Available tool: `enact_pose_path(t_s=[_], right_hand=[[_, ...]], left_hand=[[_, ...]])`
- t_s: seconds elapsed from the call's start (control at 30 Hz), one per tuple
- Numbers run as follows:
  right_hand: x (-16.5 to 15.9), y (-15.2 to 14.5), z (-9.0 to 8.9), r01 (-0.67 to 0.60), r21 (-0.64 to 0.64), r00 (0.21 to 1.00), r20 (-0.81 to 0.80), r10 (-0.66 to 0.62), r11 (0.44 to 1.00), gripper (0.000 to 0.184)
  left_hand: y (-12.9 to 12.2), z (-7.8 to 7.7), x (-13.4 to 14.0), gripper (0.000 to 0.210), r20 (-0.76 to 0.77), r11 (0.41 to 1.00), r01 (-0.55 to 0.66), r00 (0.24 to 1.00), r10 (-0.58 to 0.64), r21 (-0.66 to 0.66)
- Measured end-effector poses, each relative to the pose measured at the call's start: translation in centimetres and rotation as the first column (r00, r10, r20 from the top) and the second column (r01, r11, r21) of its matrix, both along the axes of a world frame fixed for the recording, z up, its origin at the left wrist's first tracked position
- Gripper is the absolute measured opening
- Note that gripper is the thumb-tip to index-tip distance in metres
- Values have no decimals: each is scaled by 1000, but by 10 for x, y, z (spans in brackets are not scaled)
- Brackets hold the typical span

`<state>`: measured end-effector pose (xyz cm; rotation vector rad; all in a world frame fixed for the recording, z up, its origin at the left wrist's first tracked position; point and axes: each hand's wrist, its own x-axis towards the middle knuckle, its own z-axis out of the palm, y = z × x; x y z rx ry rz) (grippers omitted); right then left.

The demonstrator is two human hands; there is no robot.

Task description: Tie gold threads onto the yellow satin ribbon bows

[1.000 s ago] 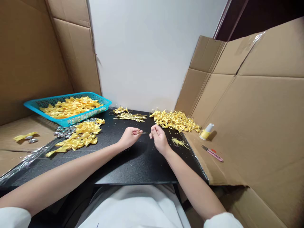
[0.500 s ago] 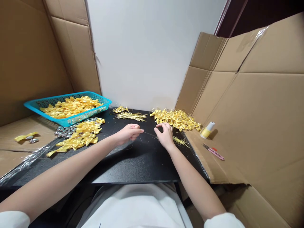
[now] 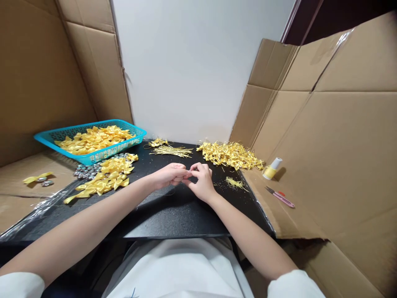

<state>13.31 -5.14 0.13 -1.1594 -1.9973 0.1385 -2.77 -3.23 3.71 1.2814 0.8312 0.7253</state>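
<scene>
Above the black table, my left hand is closed in a pinch. A fine thread hangs in a loop below it and seems to come from its fingers. My right hand meets the left fingertips, thumb and forefinger pinched together. Whatever lies between the touching fingertips is too small to make out. Behind the hands lies a bundle of thin gold ties. Yellow ribbon bows are heaped to the left of my left hand, beside silvery oval beads.
A blue basket of yellow bows stands at the back left. A pile of finished-looking gold bows lies back right, with yellow thread scraps before it. A yellow thread spool and pink snips rest on cardboard at right.
My right hand has moved left, from a gap away to touching my left fingertips. The thread stretched between the hands no longer shows. My left hand has barely moved.
</scene>
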Motion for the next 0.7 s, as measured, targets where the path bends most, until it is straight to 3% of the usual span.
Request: enact_pose_path(t_s=[0.2, 0.3, 0.43, 0.7], right_hand=[[15, 9, 9, -99, -192, 995, -44, 93, 976, 3], [28, 20, 9, -161, -334, 987, -68, 146, 929, 2], [41, 32, 6, -244, -429, 970, -117, 214, 870, 3], [47, 27, 13, 25, -382, 993, 116, 21, 924, 3]], left_hand=[[10, 6, -14, 56, -38, 994, 86, 995, -89, -70], [16, 7, -21, 54, -91, 985, 105, 989, -118, -136], [19, 10, -25, 52, -200, 991, 84, 974, -104, -105], [13, 24, -30, 47, -338, 994, -39, 938, 71, 100]])
